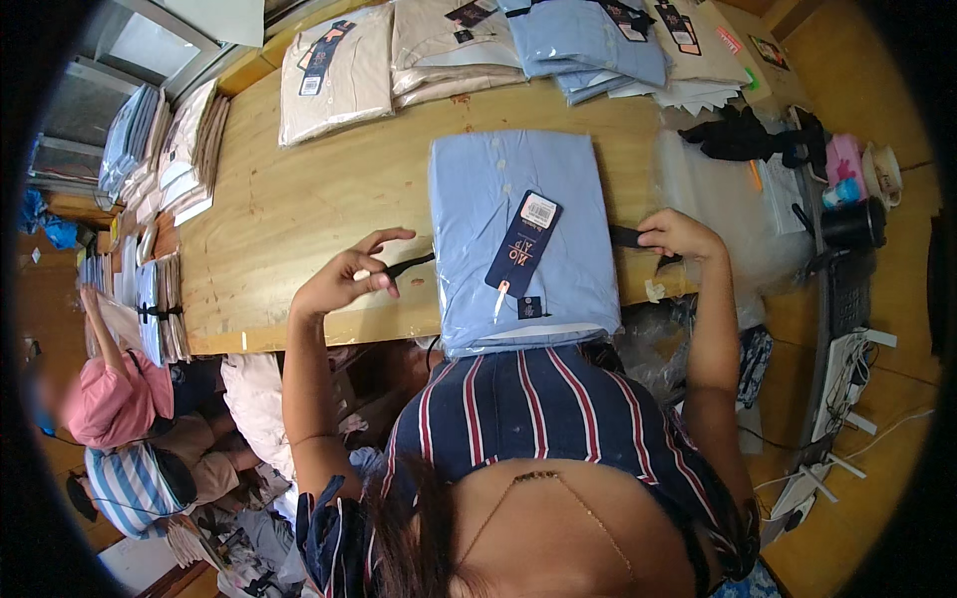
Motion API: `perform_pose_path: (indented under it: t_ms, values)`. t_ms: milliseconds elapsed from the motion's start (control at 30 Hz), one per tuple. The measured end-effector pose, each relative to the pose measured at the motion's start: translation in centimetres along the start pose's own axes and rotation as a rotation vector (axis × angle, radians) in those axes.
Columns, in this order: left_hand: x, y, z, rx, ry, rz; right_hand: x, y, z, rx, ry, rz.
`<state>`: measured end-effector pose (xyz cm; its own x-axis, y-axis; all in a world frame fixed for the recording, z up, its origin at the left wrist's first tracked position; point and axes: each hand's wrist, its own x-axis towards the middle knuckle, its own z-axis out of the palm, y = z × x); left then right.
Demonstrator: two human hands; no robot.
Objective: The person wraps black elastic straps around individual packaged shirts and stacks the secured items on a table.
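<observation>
A folded light-blue shirt [469, 209] in clear plastic lies in front of me, at the table's near edge. I cannot tell whether more shirts lie under it. A dark hang tag [522, 244] rests aslant on its front. A black cloth strip [411, 264] comes out at both its sides; its middle is hidden, seemingly underneath. Left of the shirt, my left hand [349, 279] has the strip's left end between thumb and fingers, the index finger stretched out. On the other side, my right hand [683, 236] pinches the right end.
Packed beige shirts [337, 80] and blue shirts [588, 45] line the table's far edge. More stacks [194, 149] stand at the left. Clear plastic bags [698, 199], black strips [738, 138] and a black mug [857, 221] lie to the right. Another person in pink [120, 399] is at far left.
</observation>
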<state>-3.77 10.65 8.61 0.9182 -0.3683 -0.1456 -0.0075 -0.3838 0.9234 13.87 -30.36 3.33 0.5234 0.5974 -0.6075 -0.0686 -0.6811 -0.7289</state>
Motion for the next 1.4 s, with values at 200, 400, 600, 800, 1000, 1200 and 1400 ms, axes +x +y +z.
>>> perform_pose_path:
  t_ms: [200,400,600,800,1000,1200,1400]
  values:
    - [1.2,-4.6,0.2,-0.816,0.155,0.167,1.3,0.3,0.4,0.392,0.244,0.004]
    - [3.1,-5.6,3.3,-0.171,0.325,-0.194,3.9,-2.4,4.1,0.436,0.358,-0.05]
    - [-0.8,-3.9,2.9,0.717,0.289,-0.371,5.4,-0.4,5.5,0.237,0.436,-0.222]
    - [-6.3,-1.1,-3.5,0.797,0.434,-0.504,3.7,-0.9,6.4,0.284,0.397,-0.242]
    - [0.7,6.2,-2.1,-0.745,0.321,0.288,3.7,-3.0,8.9,0.114,0.422,-0.351]
    - [11.5,6.6,12.0,-0.383,-0.1,0.124,5.9,-1.3,13.4,0.181,0.567,-0.593]
    - [14.0,1.9,14.0,-0.113,0.042,0.128,-1.5,-4.3,12.6,-0.213,0.626,-0.231]
